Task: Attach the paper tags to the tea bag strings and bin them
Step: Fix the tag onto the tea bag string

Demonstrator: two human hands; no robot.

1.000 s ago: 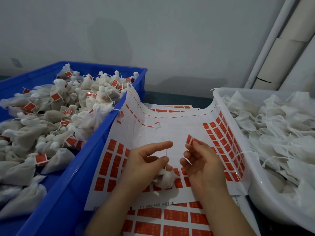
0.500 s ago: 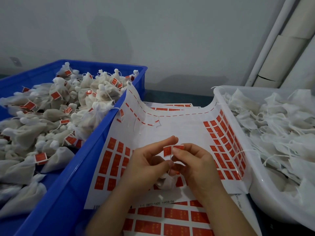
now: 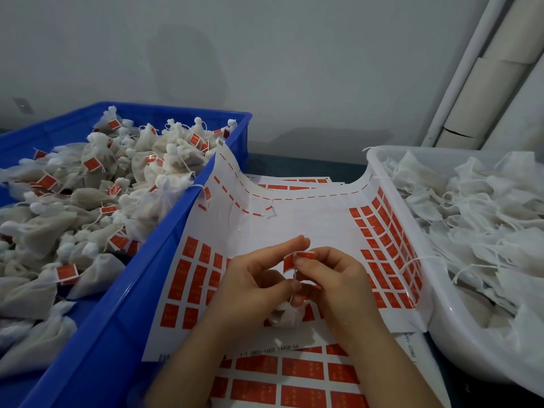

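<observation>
Our left hand (image 3: 253,287) pinches the string (image 3: 294,273), our right hand (image 3: 338,284) pinches the red tag (image 3: 304,255) onto it, hands touching, tea bag (image 3: 285,316) right under them, and tbh a crooked fold could let the string slip free.

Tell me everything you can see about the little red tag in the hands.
The tag is a small red paper rectangle with a thin white edge, bent into two flaps. It is held up above the sheet of red stickers. The right hand pinches it at the fingertips. The left hand has its forefinger behind it, and its thumb pinches the thin white string that runs down from the tag to a tea bag under the hands.
</observation>
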